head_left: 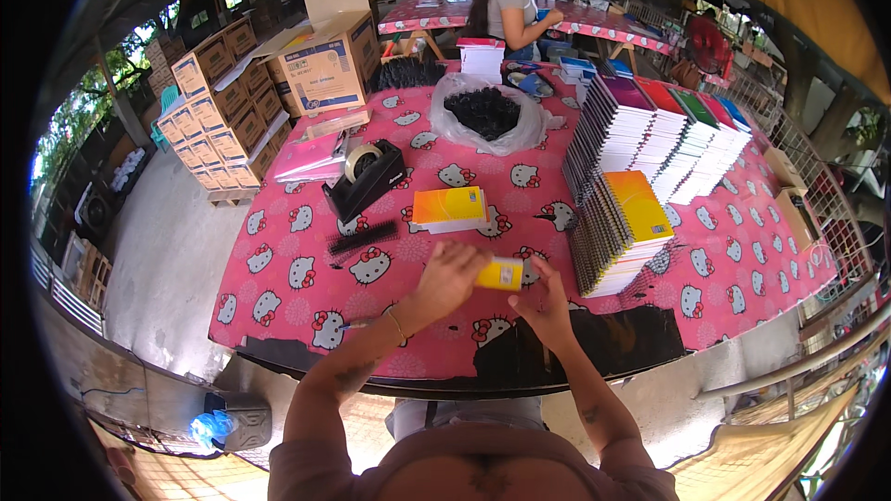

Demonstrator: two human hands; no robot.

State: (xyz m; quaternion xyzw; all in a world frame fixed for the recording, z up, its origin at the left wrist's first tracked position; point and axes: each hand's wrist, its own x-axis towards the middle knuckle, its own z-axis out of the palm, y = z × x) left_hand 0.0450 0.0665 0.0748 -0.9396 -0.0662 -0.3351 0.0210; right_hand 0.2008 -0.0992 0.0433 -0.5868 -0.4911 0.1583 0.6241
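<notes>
My left hand [450, 274] is closed on a yellow notebook [497, 275] with a small white label, held low over the table. Just off the notebook's right end, my right hand [547, 308] has its fingers and thumb apart; whether a fingertip touches it I cannot tell. Beyond the hands lies a short pile of yellow-orange spiral notebooks [449, 206]. To the right stands a tall stack of similar yellow notebooks [639, 209]. A strip of black spiral bindings [362, 239] rests left of the short pile.
A black tape dispenser [368, 184] sits at the left on the pink patterned tablecloth [302, 271]. Farther back are a plastic bag of black coils [483, 114], an open carton [325, 60] and stacked colourful notebooks [624, 125]. Another person [512, 11] works at the far table.
</notes>
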